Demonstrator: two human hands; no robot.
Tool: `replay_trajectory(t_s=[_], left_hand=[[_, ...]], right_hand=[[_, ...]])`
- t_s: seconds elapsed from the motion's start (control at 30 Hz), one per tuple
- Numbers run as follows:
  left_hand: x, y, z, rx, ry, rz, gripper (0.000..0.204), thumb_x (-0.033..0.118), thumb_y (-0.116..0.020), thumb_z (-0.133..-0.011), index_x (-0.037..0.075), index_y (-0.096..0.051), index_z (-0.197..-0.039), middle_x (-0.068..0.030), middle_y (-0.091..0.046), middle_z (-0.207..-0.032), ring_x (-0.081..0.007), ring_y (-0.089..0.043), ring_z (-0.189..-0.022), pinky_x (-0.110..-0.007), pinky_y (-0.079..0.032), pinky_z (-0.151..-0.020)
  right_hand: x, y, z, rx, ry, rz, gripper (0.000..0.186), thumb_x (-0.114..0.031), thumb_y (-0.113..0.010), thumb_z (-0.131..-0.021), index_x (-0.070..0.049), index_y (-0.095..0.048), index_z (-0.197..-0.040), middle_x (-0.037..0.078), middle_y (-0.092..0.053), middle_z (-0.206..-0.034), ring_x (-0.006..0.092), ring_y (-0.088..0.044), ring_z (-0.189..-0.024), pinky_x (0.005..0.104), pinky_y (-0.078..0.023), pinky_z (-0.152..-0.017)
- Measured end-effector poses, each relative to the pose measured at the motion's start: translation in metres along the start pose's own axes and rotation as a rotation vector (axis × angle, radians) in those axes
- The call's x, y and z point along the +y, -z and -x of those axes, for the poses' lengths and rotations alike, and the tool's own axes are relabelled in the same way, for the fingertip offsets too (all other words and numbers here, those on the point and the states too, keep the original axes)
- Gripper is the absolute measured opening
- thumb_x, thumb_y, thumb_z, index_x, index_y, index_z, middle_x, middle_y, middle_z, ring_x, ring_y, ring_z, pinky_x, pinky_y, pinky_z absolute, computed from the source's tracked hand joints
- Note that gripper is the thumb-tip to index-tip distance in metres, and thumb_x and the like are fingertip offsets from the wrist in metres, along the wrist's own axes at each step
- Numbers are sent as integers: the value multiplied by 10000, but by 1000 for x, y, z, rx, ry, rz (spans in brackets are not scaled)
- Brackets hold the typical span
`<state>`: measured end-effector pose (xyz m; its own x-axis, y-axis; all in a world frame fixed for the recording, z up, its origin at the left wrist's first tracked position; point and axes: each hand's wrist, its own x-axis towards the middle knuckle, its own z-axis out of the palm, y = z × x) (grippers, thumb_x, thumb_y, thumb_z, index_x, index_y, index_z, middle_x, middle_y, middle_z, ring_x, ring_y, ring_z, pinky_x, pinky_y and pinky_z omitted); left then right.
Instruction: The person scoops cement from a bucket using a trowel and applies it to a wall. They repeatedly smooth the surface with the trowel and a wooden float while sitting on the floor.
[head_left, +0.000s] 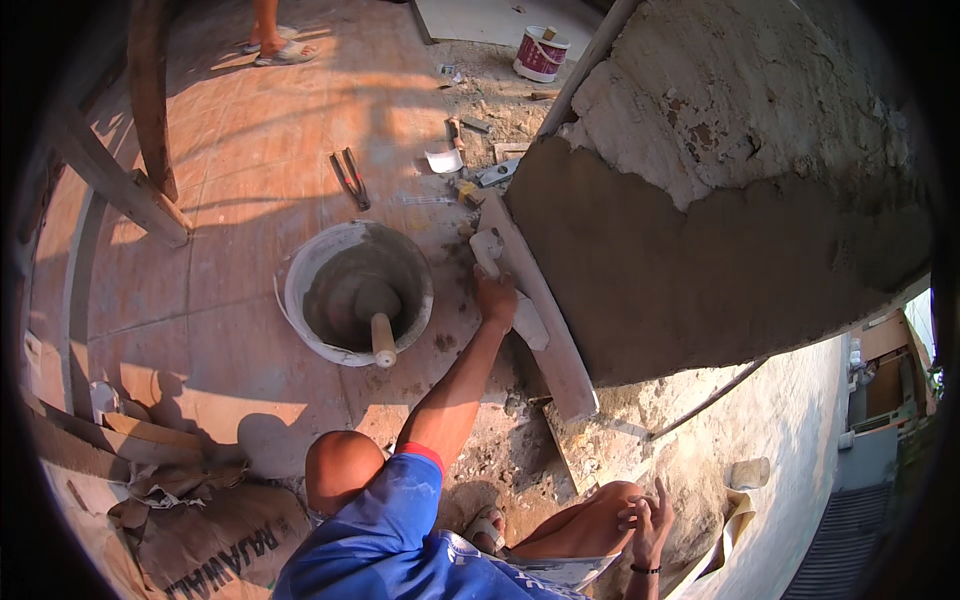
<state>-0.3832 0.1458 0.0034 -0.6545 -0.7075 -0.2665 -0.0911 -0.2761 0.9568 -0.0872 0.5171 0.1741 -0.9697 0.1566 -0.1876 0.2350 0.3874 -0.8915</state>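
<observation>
My left hand (496, 297) grips the handle of a long plastering float (563, 370). The float's edge lies along the lower border of the wet grey mortar (640, 280) on the wall. My right hand (648, 518) is raised beside my right knee, its fingers apart and nothing in it. To the left of the float stands a white bucket (300, 325) of grey mortar. A trowel rests in it, its wooden handle (383, 340) leaning over the rim and its blade partly sunk in the mix.
Pliers (350, 180) and other hand tools lie beyond the bucket. A red-and-white pail (540, 55) stands farther off. Another person's feet (280, 48) are at the far left. Wooden posts (125, 185) and a brown cement sack (215, 540) occupy the left side.
</observation>
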Motion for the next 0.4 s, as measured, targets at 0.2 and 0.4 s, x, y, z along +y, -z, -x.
replay_trajectory(t_s=[0.2, 0.4], left_hand=[[18, 4, -23, -24, -18, 29, 692, 130, -550, -902, -65, -192, -1461, -335, -508, -1300, -421, -555, -1173, -432, -430, -1016], [40, 12, -15, -43, 61, -138, 745, 168, -578, -893, -54, -171, -1475, -344, -496, -1310, -422, -544, -1192, -436, -424, -1021]], right_hand=[[16, 6, -3, 52, 66, 78, 622, -224, -605, -932, 73, -345, -1412, 103, -649, -792, 102, -556, -497, 213, -442, -389], [25, 3, -4, 153, -21, -18, 632, -236, -634, -922, 56, -354, -1408, 87, -648, -797, 89, -543, -483, 200, -417, -369]])
